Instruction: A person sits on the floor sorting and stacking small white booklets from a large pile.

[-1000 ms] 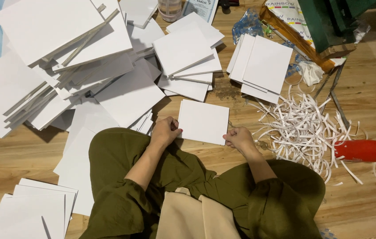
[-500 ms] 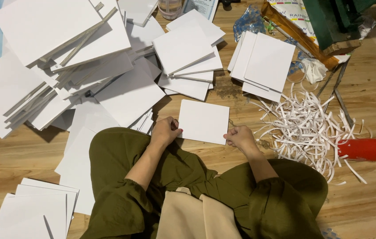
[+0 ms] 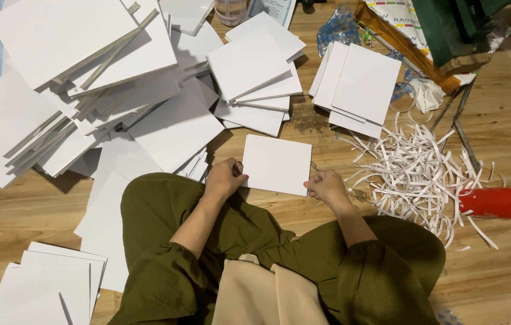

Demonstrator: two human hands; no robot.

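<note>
Gripping 1 white square sheet [image 3: 277,164] flat on the wooden floor [image 3: 255,207] — left hand [image 3: 226,176] at 9 o'clock, right hand [image 3: 326,184] at 4 o'clock, both pinched on its edges; paper strips [image 3: 415,174] lie at 3 o'clock.

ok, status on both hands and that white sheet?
Left hand pinching white sheet at its left edge, right hand at its lower right corner. Sheet flat on wooden floor. Paper strips piled right, clear of it.

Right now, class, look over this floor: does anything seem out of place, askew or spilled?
Yes. The big heap of white sheets at upper left has slid into a crooked, fanned sprawl, unlike the neater small stack. Loose paper strips lie tangled across the wooden floor beside the right hand.
</note>
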